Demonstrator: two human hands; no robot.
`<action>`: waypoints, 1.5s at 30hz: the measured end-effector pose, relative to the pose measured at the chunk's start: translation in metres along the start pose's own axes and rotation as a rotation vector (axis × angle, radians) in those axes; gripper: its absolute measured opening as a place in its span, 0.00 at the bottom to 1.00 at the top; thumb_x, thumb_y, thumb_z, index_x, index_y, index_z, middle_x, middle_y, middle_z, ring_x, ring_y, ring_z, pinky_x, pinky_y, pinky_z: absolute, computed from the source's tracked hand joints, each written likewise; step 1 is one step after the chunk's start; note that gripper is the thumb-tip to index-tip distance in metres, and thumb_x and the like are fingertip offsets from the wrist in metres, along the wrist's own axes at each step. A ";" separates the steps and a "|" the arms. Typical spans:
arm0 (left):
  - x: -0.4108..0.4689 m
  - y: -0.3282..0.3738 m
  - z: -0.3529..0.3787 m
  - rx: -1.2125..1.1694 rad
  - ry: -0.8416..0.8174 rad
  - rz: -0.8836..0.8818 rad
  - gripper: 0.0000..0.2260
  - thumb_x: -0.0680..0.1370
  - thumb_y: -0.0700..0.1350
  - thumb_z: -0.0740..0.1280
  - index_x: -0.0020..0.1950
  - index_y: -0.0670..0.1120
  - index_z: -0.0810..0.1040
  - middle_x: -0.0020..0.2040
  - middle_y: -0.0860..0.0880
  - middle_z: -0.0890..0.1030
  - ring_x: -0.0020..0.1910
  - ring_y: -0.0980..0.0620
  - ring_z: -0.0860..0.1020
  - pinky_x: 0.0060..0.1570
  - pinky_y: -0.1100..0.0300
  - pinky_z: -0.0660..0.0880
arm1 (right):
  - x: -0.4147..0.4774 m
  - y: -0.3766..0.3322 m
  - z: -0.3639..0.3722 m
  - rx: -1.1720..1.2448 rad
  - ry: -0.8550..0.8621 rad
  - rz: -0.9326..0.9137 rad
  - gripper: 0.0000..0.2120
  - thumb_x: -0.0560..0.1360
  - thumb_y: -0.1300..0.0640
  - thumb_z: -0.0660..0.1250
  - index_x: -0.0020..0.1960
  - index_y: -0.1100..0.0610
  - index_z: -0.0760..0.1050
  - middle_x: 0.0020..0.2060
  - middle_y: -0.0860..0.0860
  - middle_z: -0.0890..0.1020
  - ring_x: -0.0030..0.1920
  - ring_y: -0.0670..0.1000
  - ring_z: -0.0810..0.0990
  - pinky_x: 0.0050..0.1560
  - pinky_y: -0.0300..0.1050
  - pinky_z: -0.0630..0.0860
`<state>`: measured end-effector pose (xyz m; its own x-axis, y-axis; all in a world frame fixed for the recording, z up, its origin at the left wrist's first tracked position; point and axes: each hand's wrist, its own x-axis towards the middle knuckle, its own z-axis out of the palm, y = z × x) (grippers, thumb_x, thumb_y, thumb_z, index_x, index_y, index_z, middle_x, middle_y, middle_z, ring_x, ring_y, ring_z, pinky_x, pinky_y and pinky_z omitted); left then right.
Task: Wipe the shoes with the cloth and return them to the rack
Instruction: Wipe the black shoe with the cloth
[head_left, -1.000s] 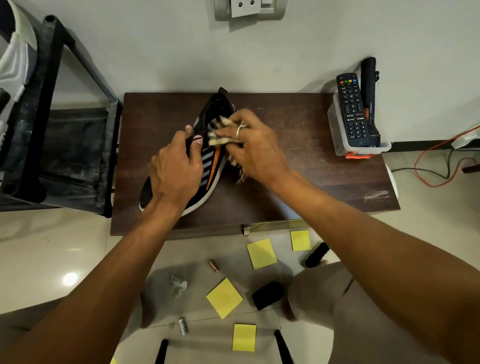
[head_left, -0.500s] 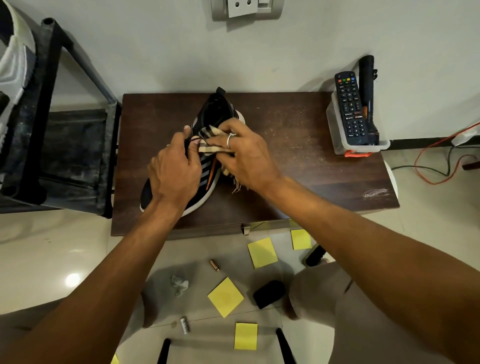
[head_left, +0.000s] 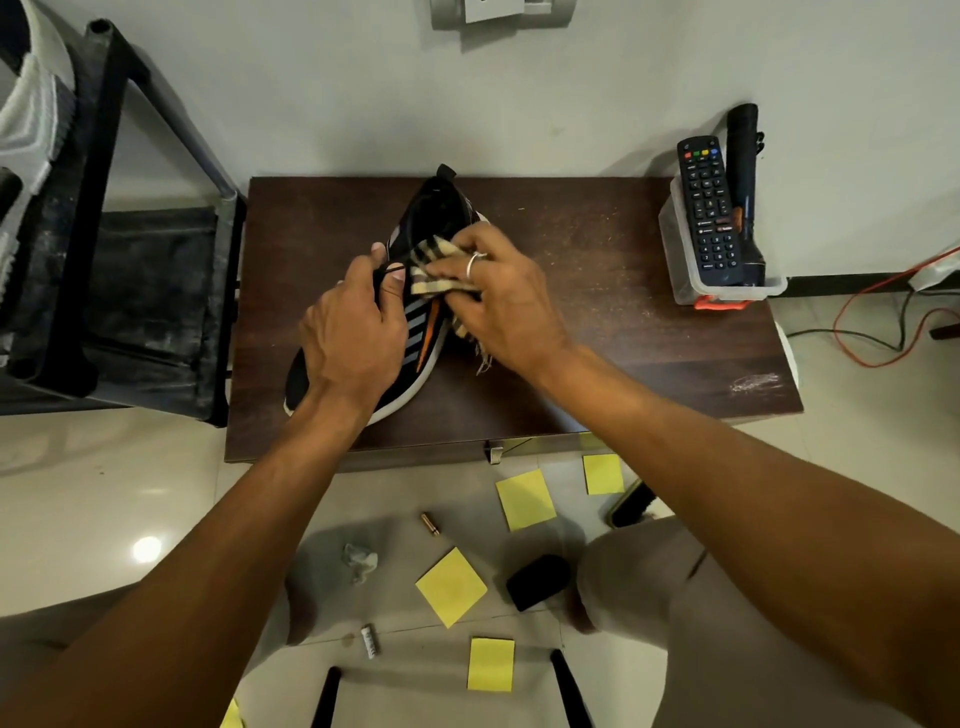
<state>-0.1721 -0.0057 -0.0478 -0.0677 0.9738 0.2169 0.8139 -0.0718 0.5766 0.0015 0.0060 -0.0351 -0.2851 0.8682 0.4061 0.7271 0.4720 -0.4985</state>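
Dark wood table (head_left: 597, 322) stands against a pale wall, mid-frame. On it I see the black shoe (head_left: 428, 213) lying at a slant, heel toward the wall, toe toward the lower left. The left hand (head_left: 353, 332) curls over the shoe's front half, gripping it by the laces. The right hand (head_left: 506, 299) pinches the striped cloth (head_left: 434, 260) and presses it against the shoe near its opening. At far left stands the black rack (head_left: 104, 218) with a white shoe (head_left: 31, 104) on it. At the table's right edge a clear tub (head_left: 727, 293) holds a remote (head_left: 709, 208) and a torch (head_left: 745, 192). Yellow notes (head_left: 452, 587) lie on the floor below.
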 end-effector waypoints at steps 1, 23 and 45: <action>0.000 0.001 0.000 0.008 -0.001 -0.004 0.15 0.87 0.53 0.56 0.62 0.44 0.76 0.39 0.49 0.78 0.36 0.48 0.75 0.38 0.53 0.65 | -0.002 -0.002 0.003 0.006 -0.030 -0.035 0.11 0.75 0.62 0.74 0.57 0.61 0.84 0.55 0.55 0.79 0.49 0.50 0.81 0.52 0.42 0.81; -0.001 0.004 -0.001 0.016 -0.007 -0.015 0.16 0.87 0.54 0.55 0.58 0.43 0.76 0.39 0.49 0.76 0.36 0.49 0.73 0.40 0.54 0.63 | 0.008 0.019 -0.009 0.006 0.070 0.103 0.10 0.75 0.62 0.74 0.56 0.61 0.84 0.55 0.55 0.79 0.49 0.52 0.82 0.51 0.50 0.83; 0.001 0.001 -0.005 -0.070 -0.018 -0.042 0.16 0.86 0.55 0.56 0.56 0.44 0.77 0.33 0.57 0.70 0.31 0.55 0.69 0.39 0.58 0.61 | 0.009 0.036 -0.035 0.143 0.116 0.328 0.14 0.72 0.65 0.71 0.55 0.56 0.86 0.52 0.46 0.76 0.48 0.42 0.77 0.50 0.32 0.75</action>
<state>-0.1739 -0.0061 -0.0429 -0.0898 0.9799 0.1780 0.7682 -0.0456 0.6386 0.0470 0.0254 -0.0223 0.0274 0.9575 0.2871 0.6714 0.1952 -0.7150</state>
